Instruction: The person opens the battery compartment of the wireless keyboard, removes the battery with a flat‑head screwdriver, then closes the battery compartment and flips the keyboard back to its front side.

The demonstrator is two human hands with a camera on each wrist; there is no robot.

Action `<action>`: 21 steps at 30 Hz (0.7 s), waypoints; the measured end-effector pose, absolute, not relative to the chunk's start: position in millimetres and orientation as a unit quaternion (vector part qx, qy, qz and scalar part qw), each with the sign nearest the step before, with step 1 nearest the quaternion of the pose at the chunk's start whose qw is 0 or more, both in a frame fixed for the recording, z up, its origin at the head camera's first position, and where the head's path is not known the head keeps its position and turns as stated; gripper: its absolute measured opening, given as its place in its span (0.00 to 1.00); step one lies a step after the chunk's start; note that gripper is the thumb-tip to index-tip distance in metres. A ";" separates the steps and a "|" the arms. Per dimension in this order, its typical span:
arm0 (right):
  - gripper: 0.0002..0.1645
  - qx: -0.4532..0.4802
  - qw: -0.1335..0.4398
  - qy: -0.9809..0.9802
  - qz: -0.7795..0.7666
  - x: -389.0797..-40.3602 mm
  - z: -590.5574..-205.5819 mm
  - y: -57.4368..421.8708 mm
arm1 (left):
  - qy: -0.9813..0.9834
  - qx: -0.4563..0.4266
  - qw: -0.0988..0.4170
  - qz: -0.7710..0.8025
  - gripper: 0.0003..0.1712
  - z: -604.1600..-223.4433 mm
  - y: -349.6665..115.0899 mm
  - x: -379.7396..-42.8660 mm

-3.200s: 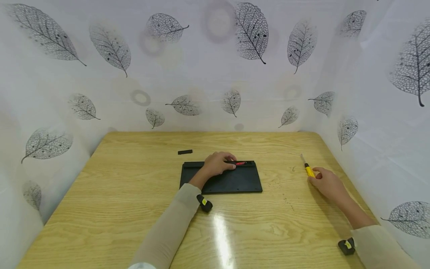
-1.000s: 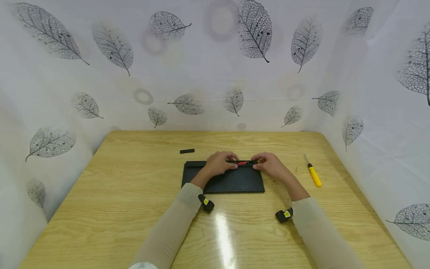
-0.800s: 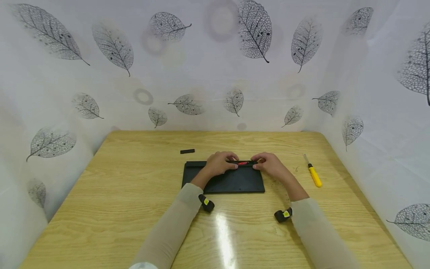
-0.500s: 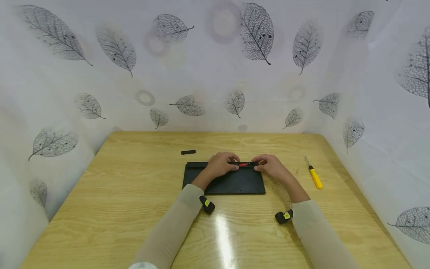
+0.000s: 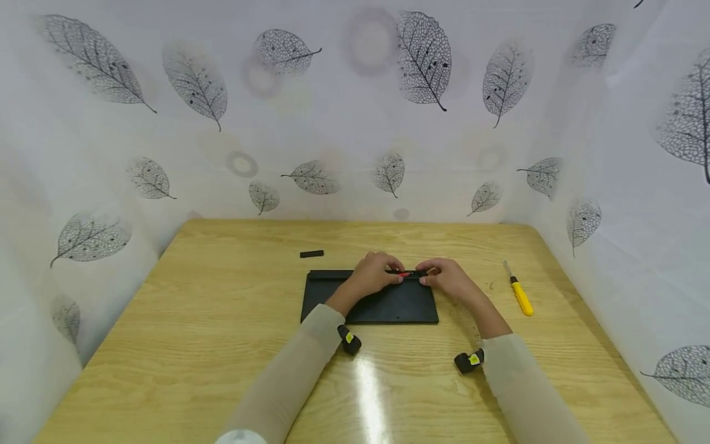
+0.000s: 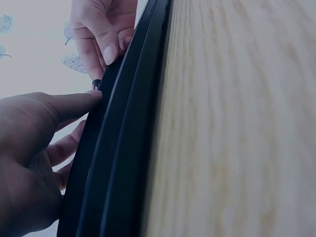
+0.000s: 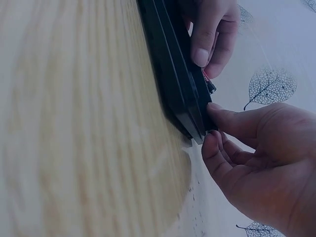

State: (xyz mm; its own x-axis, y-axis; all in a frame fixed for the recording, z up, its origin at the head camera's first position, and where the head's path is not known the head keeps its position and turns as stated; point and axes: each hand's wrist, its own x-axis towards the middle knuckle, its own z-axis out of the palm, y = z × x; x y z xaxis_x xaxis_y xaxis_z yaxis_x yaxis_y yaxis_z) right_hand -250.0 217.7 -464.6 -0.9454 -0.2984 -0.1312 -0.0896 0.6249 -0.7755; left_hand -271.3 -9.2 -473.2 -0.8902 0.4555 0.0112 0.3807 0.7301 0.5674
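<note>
A black keyboard [image 5: 388, 302] lies underside up on the table, its raised ridge along the far edge. A small red battery-like piece [image 5: 404, 274] with a black end shows in the ridge's slot. My left hand [image 5: 374, 274] grips the ridge just left of that piece, thumb on the near side and fingers beyond. The right hand [image 5: 448, 279] pinches the ridge's right end. In the right wrist view the piece's black end [image 7: 211, 88] stands slightly above the ridge, between both hands. Left fingertips partly hide the piece; whether they touch it is unclear.
A yellow-handled screwdriver [image 5: 520, 296] lies on the table to the right. A small black strip, like a battery cover [image 5: 312, 253], lies beyond the keyboard's left end. Small dark specks are scattered right of the keyboard. A leaf-printed curtain [image 5: 344, 123] surrounds the wooden table [image 5: 194, 345].
The right hand has let go of the screwdriver and come left to the keyboard's ridge. Most recently, my left hand has slid slightly right along the ridge, up to the red piece.
</note>
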 end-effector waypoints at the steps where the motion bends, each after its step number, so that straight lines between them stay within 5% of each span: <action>1: 0.22 -0.109 0.124 0.892 -0.420 -249.8 -464.6 217.6 | 0.927 0.227 0.066 0.291 0.11 -473.3 -8.6 -271.6; 21: 0.22 -0.114 0.125 0.887 -0.430 -250.2 -466.3 219.1 | 0.916 0.230 0.102 0.313 0.10 -473.1 -1.9 -278.4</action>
